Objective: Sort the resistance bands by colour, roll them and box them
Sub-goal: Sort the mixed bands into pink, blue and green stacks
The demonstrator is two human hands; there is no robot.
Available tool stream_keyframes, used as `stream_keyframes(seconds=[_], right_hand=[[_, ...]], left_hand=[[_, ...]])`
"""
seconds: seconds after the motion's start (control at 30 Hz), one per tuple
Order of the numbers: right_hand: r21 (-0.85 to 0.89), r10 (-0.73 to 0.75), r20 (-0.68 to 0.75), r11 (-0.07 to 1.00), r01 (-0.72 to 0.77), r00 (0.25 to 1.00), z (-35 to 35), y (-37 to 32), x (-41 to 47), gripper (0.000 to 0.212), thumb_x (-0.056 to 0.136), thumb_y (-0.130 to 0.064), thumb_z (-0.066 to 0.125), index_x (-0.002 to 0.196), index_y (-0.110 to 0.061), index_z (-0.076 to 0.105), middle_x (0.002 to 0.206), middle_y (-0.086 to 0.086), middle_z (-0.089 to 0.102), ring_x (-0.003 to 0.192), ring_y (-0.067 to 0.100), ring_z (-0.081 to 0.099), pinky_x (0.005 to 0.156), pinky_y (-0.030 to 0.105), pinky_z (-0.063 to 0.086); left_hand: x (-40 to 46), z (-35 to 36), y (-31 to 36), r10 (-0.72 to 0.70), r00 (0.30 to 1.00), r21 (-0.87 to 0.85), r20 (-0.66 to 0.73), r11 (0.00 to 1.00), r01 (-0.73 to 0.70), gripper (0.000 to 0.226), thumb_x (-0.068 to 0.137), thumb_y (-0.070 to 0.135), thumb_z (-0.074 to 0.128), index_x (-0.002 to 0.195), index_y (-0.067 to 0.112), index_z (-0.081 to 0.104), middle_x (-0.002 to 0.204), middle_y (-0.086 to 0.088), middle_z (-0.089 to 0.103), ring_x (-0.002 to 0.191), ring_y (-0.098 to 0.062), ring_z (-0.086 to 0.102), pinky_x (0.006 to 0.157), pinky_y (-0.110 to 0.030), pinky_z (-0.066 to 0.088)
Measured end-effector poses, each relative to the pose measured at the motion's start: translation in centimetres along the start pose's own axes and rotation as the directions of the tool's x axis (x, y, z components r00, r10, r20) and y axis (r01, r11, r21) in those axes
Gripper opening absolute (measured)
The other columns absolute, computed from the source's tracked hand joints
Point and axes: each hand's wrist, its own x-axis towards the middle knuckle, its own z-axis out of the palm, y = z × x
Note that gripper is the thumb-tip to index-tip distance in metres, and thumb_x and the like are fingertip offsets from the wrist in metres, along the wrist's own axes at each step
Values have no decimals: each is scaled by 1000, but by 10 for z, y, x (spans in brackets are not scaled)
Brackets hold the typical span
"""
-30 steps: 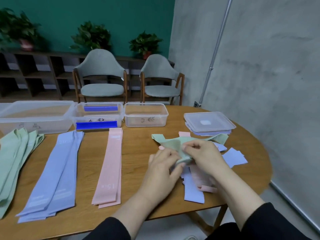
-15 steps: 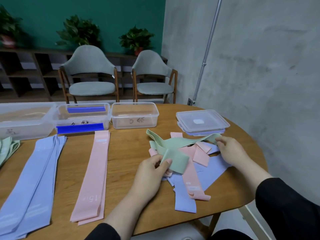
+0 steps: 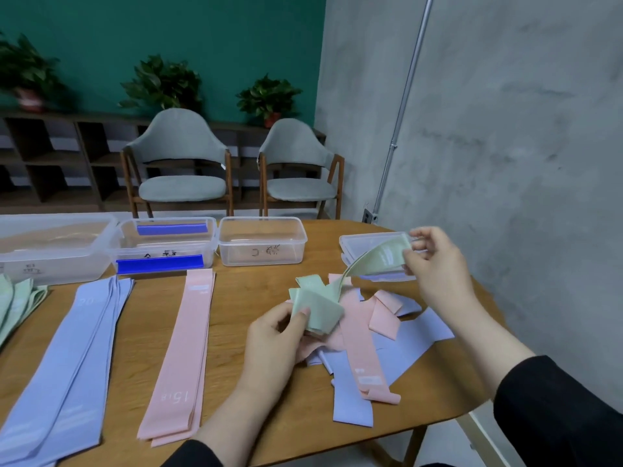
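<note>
Our right hand (image 3: 435, 261) has risen off the table (image 3: 242, 298) and swung up toward the stacked lids (image 3: 350, 242), drawing one end of the green band (image 3: 381, 259) out of the heap — half a second ago that hand lay low at the right edge of the tangle, and a second ago both hands were bunched together over it. Its thumb and fingers pinch the band's end in the air. Our left hand (image 3: 273, 342) has stayed near the middle of the table, thumb and fingers gripping the folded other end of the same band, so the green strip now runs between our hands, lifted clear of the mixed pile (image 3: 381, 335) of pink and lilac bands beneath.

We judge this frees one more green band for sorting; it belongs with the green stack (image 3: 17, 301) at the far left, well apart from here. Already laid flat are the lilac bands (image 3: 74, 358) and the pink bands (image 3: 182, 352). Behind them stand three clear boxes (image 3: 263, 242) — no rolled bands show in them, so rolling and boxing look not yet begun.

Against the earlier frame, the view has also tipped slightly, and the green stack shows again at the left edge.
</note>
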Motion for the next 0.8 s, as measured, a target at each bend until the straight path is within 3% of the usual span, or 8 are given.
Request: stream_keyframes(seconds=[0.13, 0.33, 0.5, 0.6, 0.67, 0.73, 0.8], right_hand=[[121, 20, 30, 992, -23, 999, 2, -38, -16, 24, 87, -9, 63, 93, -30, 72, 71, -6, 73, 64, 14, 68, 83, 39, 57], [285, 4, 83, 958, -28, 997, 9, -102, -40, 19, 86, -9, 66, 79, -20, 79, 69, 9, 72, 57, 13, 60, 73, 48, 57], [340, -46, 196, 940, -24, 980, 24, -128, -64, 21, 93, -6, 64, 83, -17, 78, 71, 0, 74, 64, 13, 66, 59, 23, 54], [365, -57, 237, 930, -34, 970, 29, -126, -76, 24, 98, -10, 58, 90, -17, 79, 84, 4, 77, 79, 20, 70, 68, 25, 56], [350, -74, 276, 936, -28, 958, 27, -125, -80, 21, 99, -18, 59, 93, -22, 79, 90, -3, 77, 86, 12, 71, 73, 25, 54], [368, -93, 330, 929, -37, 939, 25, -126, -85, 12, 96, -24, 67, 97, -25, 79, 90, -7, 77, 83, 6, 70, 67, 18, 50], [368, -95, 334, 929, -37, 938, 24, -127, -86, 11, 94, -21, 70, 100, -25, 78, 92, -6, 77, 86, 11, 71, 68, 20, 51]], left_hand=[[14, -2, 49, 145, 981, 47, -130, 989, -140, 22, 99, 24, 62, 81, 20, 74, 76, 5, 72, 72, -6, 62, 63, -24, 49], [23, -2, 107, 501, 860, 355, -94, 824, -441, 19, 96, 27, 65, 82, 17, 71, 74, 6, 63, 79, -8, 56, 63, -17, 41], [14, 10, 98, 516, 855, 465, -54, 771, -436, 27, 92, 37, 62, 77, 17, 68, 67, 4, 61, 66, -14, 53, 61, -38, 43], [6, 10, 95, 528, 849, 544, -33, 722, -428, 28, 94, 37, 64, 76, 16, 65, 69, 4, 60, 67, -16, 52, 61, -37, 42], [-2, 7, 97, 525, 849, 567, 64, 680, -464, 27, 93, 41, 53, 88, 18, 68, 80, 4, 63, 77, -16, 54, 67, -36, 46], [-9, 4, 101, 480, 852, 569, 208, 649, -505, 43, 88, 40, 38, 110, 20, 68, 101, 1, 66, 95, -18, 57, 80, -37, 50], [-10, 0, 102, 438, 847, 570, 300, 629, -528, 48, 88, 33, 33, 120, 19, 66, 115, -1, 64, 107, -19, 54, 89, -38, 49]])
